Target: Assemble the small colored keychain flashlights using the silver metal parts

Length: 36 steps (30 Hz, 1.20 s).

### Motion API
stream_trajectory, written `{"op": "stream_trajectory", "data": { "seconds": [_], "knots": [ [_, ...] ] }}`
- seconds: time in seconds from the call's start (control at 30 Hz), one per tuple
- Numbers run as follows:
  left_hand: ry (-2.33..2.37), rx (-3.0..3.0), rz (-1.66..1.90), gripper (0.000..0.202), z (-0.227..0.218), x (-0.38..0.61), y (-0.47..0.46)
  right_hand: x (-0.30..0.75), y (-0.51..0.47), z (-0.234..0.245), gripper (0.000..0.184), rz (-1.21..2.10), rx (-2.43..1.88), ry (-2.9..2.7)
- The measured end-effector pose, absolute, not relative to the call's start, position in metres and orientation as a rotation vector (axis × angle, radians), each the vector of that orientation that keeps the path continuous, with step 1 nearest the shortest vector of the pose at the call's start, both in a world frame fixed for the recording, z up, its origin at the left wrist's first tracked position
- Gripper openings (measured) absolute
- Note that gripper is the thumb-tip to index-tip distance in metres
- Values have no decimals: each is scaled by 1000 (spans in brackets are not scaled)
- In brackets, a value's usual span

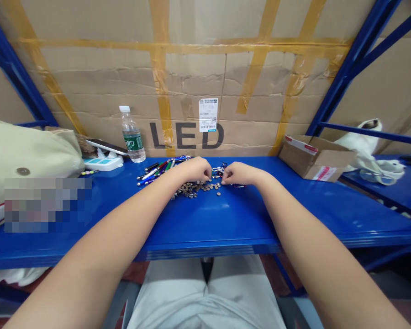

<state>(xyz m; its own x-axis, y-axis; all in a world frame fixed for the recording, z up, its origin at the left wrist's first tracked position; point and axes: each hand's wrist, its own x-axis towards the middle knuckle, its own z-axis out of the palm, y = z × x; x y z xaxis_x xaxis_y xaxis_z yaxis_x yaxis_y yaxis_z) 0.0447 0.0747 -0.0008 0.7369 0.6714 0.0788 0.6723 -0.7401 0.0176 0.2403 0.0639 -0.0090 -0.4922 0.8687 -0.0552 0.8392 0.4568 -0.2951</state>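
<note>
Black "LED" lettering (180,136) stands behind left hand (199,169) and right hand (238,173), curled near small discs (192,188), each grip impossible to tell.

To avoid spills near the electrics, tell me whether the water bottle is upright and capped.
Upright and capped: the water bottle stands on its base on the blue tabletop, its white cap on the neck.

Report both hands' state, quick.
Left hand: curled near the small round pieces; whether holding anything cannot be told.
Right hand: curled downward; whether holding anything cannot be told.
</note>
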Motion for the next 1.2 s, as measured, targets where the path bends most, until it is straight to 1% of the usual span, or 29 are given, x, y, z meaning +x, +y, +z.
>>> {"op": "stream_trajectory", "data": {
  "seconds": [0.07,0.17,0.4,0.7,0.83,0.93,1.07,1.13,1.2],
  "knots": [
    [-1179,-2896,-175,19,3,38,78,239,66,-11,16,404,-1459,-2599],
    [-1309,-2862,-209,19,10,26,81,237,71,-17,16,438,-1350,-2637],
    [-1590,-2837,-232,25,20,7,80,236,76,-25,15,482,-1304,-2647],
    [-1687,-2767,-54,23,19,1,80,229,73,-25,13,424,-1331,-2639],
    [-1771,-2705,75,26,16,1,81,228,72,-23,12,440,-1296,-2636],
    [-1828,-2681,100,30,13,2,82,230,71,-21,8,418,-1274,-2655],
    [-1795,-2739,81,26,9,2,86,229,68,-19,10,408,-1288,-2675],
    [-1763,-2793,56,24,7,2,88,225,69,-20,14,335,-1304,-2605],
    [-1726,-2849,28,23,5,2,90,215,70,-23,20,176,-1274,-2525]
  ]
}}
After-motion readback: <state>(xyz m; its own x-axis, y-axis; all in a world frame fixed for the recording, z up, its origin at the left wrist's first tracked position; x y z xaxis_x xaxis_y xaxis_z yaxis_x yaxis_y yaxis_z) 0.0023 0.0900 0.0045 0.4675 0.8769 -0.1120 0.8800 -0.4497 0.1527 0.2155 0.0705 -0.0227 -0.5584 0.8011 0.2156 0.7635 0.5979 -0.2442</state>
